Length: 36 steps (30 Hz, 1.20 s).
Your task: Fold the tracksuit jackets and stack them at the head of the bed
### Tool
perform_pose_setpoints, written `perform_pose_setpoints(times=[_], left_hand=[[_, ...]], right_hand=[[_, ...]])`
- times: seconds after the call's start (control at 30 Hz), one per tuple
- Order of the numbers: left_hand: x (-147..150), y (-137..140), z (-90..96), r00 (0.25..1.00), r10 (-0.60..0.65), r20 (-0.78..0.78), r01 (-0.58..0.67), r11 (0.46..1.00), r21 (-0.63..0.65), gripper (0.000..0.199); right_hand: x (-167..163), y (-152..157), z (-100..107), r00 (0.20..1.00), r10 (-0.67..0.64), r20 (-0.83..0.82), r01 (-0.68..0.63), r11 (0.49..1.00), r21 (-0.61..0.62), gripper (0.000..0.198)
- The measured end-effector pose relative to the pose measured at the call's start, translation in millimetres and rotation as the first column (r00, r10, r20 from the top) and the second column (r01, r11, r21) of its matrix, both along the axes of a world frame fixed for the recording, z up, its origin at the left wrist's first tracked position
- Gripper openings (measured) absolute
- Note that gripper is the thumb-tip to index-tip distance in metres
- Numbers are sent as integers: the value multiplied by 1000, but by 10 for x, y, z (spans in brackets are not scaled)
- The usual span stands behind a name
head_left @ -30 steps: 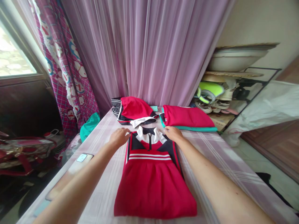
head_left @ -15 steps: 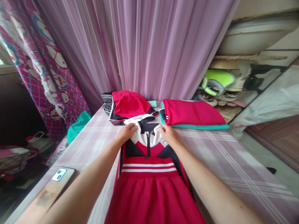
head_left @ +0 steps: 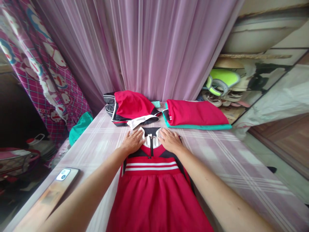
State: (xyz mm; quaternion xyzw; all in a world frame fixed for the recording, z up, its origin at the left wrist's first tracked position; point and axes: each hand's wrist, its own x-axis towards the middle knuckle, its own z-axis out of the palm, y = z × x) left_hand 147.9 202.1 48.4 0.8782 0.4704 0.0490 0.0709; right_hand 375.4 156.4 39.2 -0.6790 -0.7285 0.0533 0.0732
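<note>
A red, black and white zip-neck jacket [head_left: 158, 154] lies on the table, its collar pointing away from me. Over its lower part, a red gathered garment with a white-striped waistband [head_left: 154, 196] is spread towards me. My left hand [head_left: 133, 141] rests flat on the left side of the white collar, fingers stretched out. On the collar's right side, my right hand [head_left: 170, 139] lies flat as well, fingers extended. The black zip runs between the two hands. Both forearms reach in along the garment's sides.
Behind the jacket lie a loosely bundled red and black garment [head_left: 135, 104] and a folded red and teal stack [head_left: 195, 112]. A phone [head_left: 51, 196] is at the table's left on the checked tablecloth [head_left: 241, 170]. Purple curtains [head_left: 154, 48] hang behind; a shoe rack [head_left: 224, 93] stands right.
Both hands have let go of the collar edges they were pinching and now lie flat on it. The collar looks flatter, and the view has shifted slightly.
</note>
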Motion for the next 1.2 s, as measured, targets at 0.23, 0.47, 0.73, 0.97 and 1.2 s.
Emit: perform_pose_setpoints(times=[0.23, 0.47, 0.73, 0.97, 1.2], left_hand=[[-116, -255, 63, 996, 53, 69, -55, 998, 22, 46], [-759, -1015, 186, 927, 249, 282, -205, 963, -177, 43], [-835, -1565, 380, 897, 410, 167, -341, 880, -331, 37], [-744, -1707, 424, 819, 502, 279, -350, 821, -451, 37], [-842, -1704, 484, 586, 735, 343, -239, 560, -793, 54]], right_hand=[[98, -260, 92, 995, -25, -92, 37, 991, 128, 43], [322, -1180, 308, 939, -217, -267, 198, 976, -94, 36], [248, -1734, 446, 951, -222, -216, 179, 963, -202, 43], [151, -1819, 450, 888, -225, -402, 170, 971, -168, 27], [205, -1822, 502, 574, -381, -724, 120, 915, -386, 23]])
